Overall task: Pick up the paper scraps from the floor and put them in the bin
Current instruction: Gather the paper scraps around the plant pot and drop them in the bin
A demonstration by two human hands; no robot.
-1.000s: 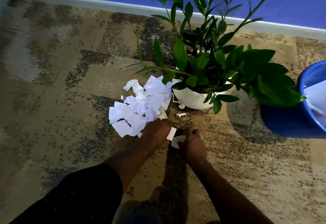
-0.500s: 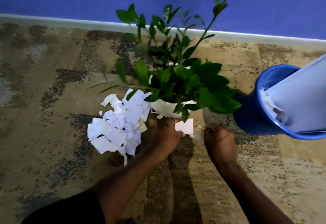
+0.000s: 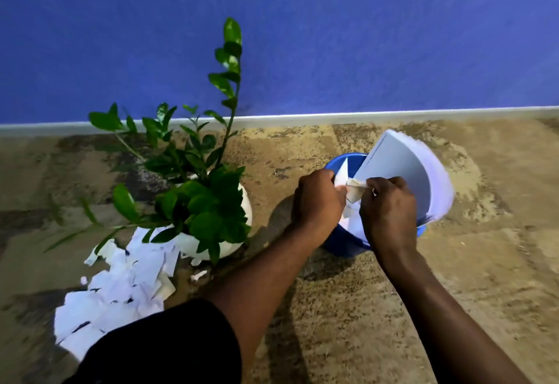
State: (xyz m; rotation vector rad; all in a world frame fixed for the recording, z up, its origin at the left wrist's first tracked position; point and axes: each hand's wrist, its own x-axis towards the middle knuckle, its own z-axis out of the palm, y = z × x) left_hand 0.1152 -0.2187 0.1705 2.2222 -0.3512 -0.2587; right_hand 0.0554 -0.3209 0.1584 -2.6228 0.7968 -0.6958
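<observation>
Scraps: crumpled white paper scraps (image 3: 353, 192) are hanging over the round blue plastic bin (image 3: 340, 163).
Hands: left hand (image 3: 317, 199) and right hand (image 3: 388, 211) are both pinching them.
Hidden: hands are covering most of the bin's inside.

Both arms stretch forward, nearly meeting. Left hand (image 3: 319, 199) and right hand (image 3: 388, 211) sit knuckles-up, side by side, fingers curled, each pinching paper scraps (image 3: 355, 185).

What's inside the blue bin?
A curved stack of white sheets and some paper scraps. The left hand and right hand, each pinching scraps, cover the rest of the bin.
</observation>
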